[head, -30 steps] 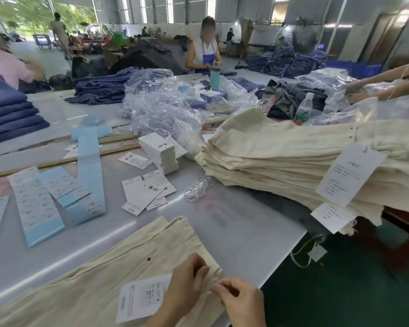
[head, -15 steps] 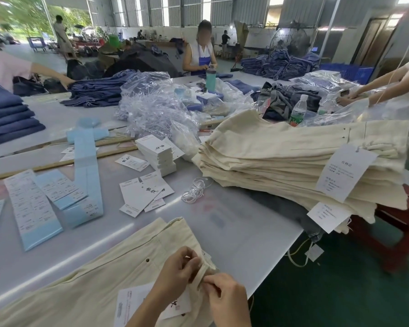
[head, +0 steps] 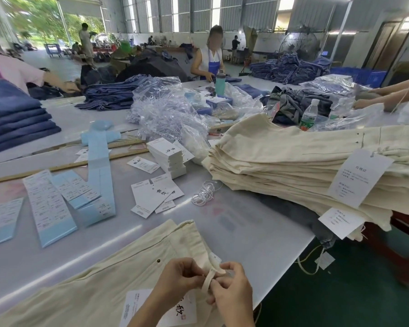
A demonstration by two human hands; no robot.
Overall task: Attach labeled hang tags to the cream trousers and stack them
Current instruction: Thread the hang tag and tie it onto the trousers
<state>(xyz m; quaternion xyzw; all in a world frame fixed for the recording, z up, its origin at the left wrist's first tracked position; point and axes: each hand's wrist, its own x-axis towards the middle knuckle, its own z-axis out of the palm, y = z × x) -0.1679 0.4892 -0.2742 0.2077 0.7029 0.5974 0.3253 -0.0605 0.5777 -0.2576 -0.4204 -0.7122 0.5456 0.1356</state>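
Close up, near table edge (head: 257, 251): one pair of cream trousers (head: 99, 286) lies flat, long axis running from the waistband at the hands down toward the table's near-left corner. Left hand (head: 177, 277) and right hand (head: 232, 286) both pinch a belt loop (head: 208, 279) at the waistband, fingers curled. Hang tag (head: 137, 305) lies on the fabric under the left wrist. Stack of tagged cream trousers (head: 293, 166) sits at the table's right end, waistbands overhanging to the right

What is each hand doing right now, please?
Left hand: fingers pinch the belt loop of the cream trousers.
Right hand: fingers pinch the same belt loop from the other side.
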